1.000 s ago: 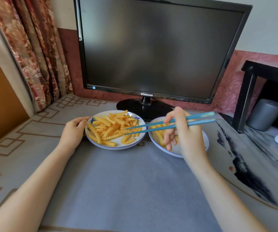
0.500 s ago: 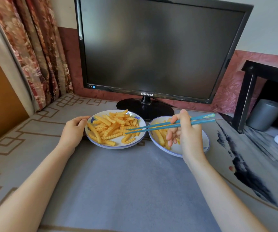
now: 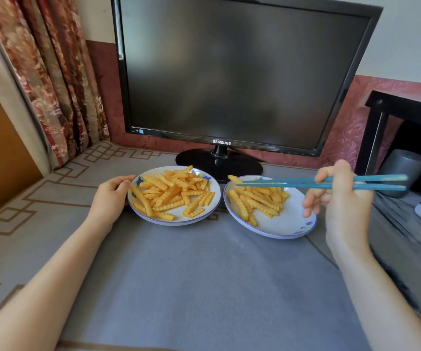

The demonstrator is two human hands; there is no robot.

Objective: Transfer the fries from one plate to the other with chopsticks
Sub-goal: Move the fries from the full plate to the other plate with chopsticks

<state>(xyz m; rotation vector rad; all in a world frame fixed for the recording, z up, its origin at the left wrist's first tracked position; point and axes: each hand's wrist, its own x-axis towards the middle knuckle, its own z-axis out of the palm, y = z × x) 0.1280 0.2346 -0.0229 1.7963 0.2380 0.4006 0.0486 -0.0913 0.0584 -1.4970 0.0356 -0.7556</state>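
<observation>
The right hand [image 3: 341,198] grips a pair of blue chopsticks [image 3: 305,182] near their middle, fingers closed around them. Their long axis runs almost level across the view — tips pointing left, blunt ends sticking out to the right past the hand. The two sticks lie close together, nearly parallel, and a single fry [image 3: 234,178] sits at the tips, above the far left rim of the right plate [image 3: 290,226]. That plate carries a smaller heap of crinkle-cut fries [image 3: 257,201], most of them lying with their length running toward the near right. The left plate [image 3: 179,220], just beside it, holds the larger heap [image 3: 174,196], the pieces crossing one another at mixed angles. The left hand [image 3: 110,198] curls against the left rim of that plate, fingers bent and touching its edge. Both plates rest on a grey cloth-covered surface [image 3: 204,287], in front of a dark monitor [image 3: 242,72] on its round black stand
</observation>
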